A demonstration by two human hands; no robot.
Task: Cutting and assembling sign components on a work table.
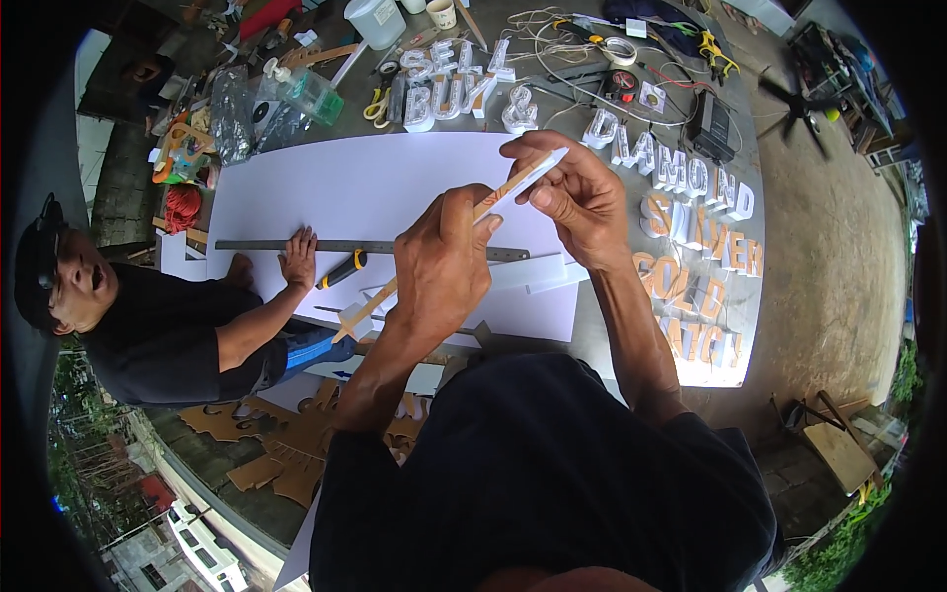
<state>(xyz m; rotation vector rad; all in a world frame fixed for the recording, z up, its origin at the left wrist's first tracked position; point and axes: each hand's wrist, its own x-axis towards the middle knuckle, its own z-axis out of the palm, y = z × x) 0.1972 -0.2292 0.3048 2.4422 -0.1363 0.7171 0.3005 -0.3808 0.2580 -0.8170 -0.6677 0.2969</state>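
My left hand (444,261) is closed round a long narrow strip (508,189), brown on one face and white along the other. The strip slants up to the right, its far end coming to a white point. At that end my right hand (587,202) curls its fingers and thumb about the strip. Both hands are above a large white sheet (345,183) on the table. A steel ruler (395,247) lies across the sheet, with a yellow-and-black cutter knife (342,268) below it. Narrow white pieces (533,273) lie beneath my hands.
A person at the left rests a hand (298,259) by the ruler. White block letters (681,173) and brown-faced letters (681,281) line the right side. Farther back are scissors (377,107), a spray bottle (311,94), cables and a black power box (714,126).
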